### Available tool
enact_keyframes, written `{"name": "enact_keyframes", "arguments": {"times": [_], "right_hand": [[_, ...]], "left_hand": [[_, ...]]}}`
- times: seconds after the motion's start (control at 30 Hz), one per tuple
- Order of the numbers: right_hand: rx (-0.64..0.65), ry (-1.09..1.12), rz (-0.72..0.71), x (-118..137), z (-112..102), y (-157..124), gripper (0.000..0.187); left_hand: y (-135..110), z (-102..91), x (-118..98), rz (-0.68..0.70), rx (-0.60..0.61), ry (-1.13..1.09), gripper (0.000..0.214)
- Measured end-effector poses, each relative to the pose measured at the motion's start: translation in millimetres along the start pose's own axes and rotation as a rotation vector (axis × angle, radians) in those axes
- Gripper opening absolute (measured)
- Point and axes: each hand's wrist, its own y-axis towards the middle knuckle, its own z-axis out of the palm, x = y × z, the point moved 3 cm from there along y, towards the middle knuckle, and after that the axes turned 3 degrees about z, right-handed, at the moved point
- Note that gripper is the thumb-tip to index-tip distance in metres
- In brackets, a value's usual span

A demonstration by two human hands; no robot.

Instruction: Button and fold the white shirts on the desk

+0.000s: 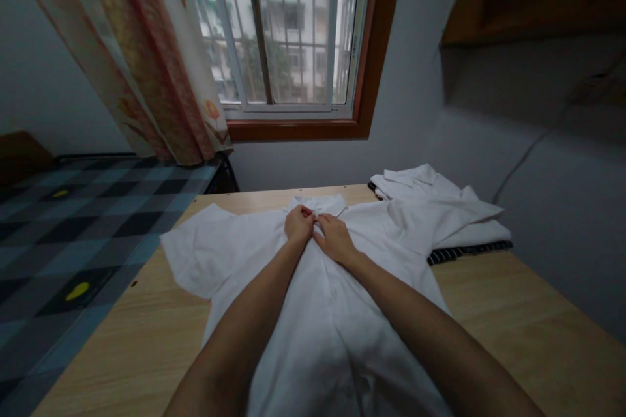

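Observation:
A white short-sleeved shirt (303,313) lies spread front up on a wooden table, its collar (332,204) toward the window and its hem toward me. Just below the collar, my left hand (299,223) pinches the cloth at the front opening. Close against it, my right hand (335,238) has its fingertips on the same spot, fingers bent around the cloth. Whether a button sits between the fingers is too small to tell. One sleeve (198,251) stretches out flat to the left; the other reaches right, toward a pile of clothes.
The pile of folded white clothes (415,179), with a black striped piece (469,251) under it, lies at the table's (508,313) back right. A bed with a checked cover (102,221) adjoins on the left. Behind are a curtain (161,65) and a barred window (293,32).

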Motion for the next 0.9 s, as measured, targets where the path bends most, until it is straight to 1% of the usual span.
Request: {"name": "enact_keyframes", "arguments": {"times": [0.07,0.17,0.23,0.3,0.37,0.47,0.6,0.7,0.8,0.9], "right_hand": [[0.178,-0.120,-0.055,8,-1,-13,0.054],[0.395,-0.213,-0.045,16,-11,-32,0.068],[0.480,-0.237,-0.014,21,-21,-45,0.072],[0.515,-0.248,0.030,27,-30,-60,0.076],[0.513,-0.254,0.063,34,-35,-76,0.080],[0.464,-0.264,0.082,41,-36,-95,0.083],[0.384,-0.285,0.082,44,-34,-105,0.081],[0.359,-0.282,0.077,43,-33,-106,0.084],[0.345,-0.263,0.076,41,-34,-107,0.084],[0.298,-0.233,0.121,41,-37,-100,0.071]], "left_hand": [[5,2.7,0,-0.041,0.006,0.018,0.008],[11,5.5,-2,-0.075,0.002,0.032,0.011],[14,6.1,-4,-0.101,-0.004,0.032,0.013],[17,5.9,-6,-0.122,-0.007,0.026,0.013],[18,5.1,-9,-0.133,-0.010,0.013,0.012],[20,2.9,-12,-0.135,-0.009,-0.021,0.012],[20,-5.0,-14,-0.119,0.029,-0.118,0.006],[15,-19.9,-13,-0.120,0.054,-0.229,0.007],[0,-42.6,-10,-0.134,0.023,-0.344,0.012],[-26,-60.3,-6,-0.196,-0.046,-0.457,0.022]]}}
